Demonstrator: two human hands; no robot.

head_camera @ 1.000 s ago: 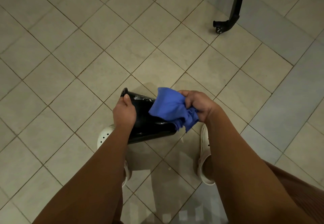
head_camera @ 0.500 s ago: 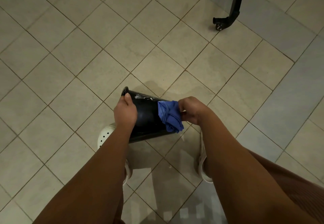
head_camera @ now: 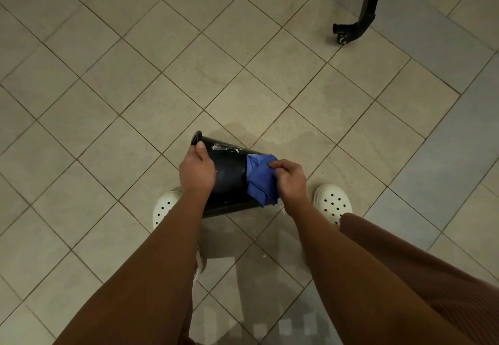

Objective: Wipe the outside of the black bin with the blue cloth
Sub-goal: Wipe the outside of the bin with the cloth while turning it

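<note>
My left grip (head_camera: 197, 171) curls round the black bin (head_camera: 229, 174) near its rim, holding it tipped sideways over the floor (head_camera: 108, 101). At its base end my right grip (head_camera: 290, 180) pinches the bunched blue cloth (head_camera: 260, 182) against the wall. I judge that light pinch could let the cloth slide off, and the glossy bin could twist loose.

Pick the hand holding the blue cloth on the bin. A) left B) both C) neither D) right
D: the right hand pinches the blue cloth against the black bin, while the left hand grips the bin near its rim.
</note>
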